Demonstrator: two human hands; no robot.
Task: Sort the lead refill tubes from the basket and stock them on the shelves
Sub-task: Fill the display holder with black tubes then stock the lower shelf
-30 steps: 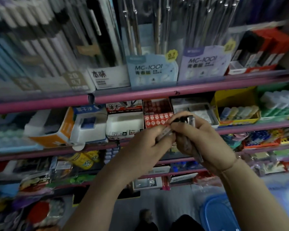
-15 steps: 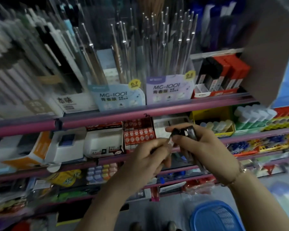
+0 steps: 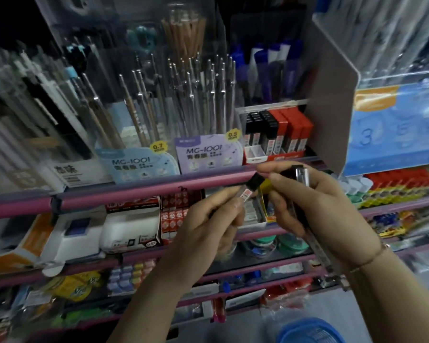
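My left hand (image 3: pixel 208 219) pinches one clear lead refill tube (image 3: pixel 249 191) with a black cap, held at an angle in front of the pink shelf rail. My right hand (image 3: pixel 312 214) grips a bundle of several more lead refill tubes (image 3: pixel 300 179); its fingertips touch the black cap of the single tube. A display box of black-capped and red-capped refill tubes (image 3: pixel 275 134) stands on the shelf just above my hands. The blue basket (image 3: pixel 310 331) sits on the floor at the bottom right, only partly in view.
Mechanical pencil displays marked 0.7 (image 3: pixel 136 162) and 0.5 (image 3: pixel 208 152) stand left of the refill box. A grey divider panel (image 3: pixel 332 107) rises to its right. Lower pink shelves (image 3: pixel 134 194) hold erasers, correction tapes and small boxes.
The view has tilted up and moved closer to the shelf. My left hand has drawn one black-capped tube out of the bundle, and it now stands clear between both hands.
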